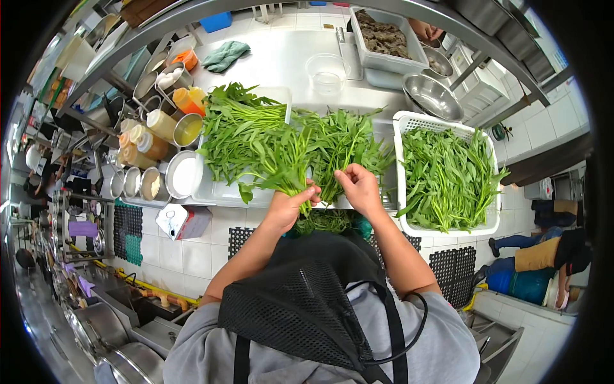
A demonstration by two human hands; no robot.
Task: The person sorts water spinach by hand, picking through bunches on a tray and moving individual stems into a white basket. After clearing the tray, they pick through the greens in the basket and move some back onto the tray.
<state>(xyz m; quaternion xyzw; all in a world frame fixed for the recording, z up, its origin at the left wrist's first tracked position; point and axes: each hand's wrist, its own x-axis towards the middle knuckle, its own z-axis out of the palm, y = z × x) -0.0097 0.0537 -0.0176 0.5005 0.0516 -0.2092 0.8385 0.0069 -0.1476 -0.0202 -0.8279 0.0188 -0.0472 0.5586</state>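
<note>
My left grip (290, 203) is holding a leafy green bunch (291, 174) while my right grip (360, 191) is pinching narrowly beside it, contents unclear

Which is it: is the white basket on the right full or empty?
The white basket is full: leafy greens hide its floor and some poke past its right edge.

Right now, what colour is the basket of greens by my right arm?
The basket is white; it shows best in the head view.

Green stems (291, 160), white basket (400, 169), grey shirt (441, 339).
</note>
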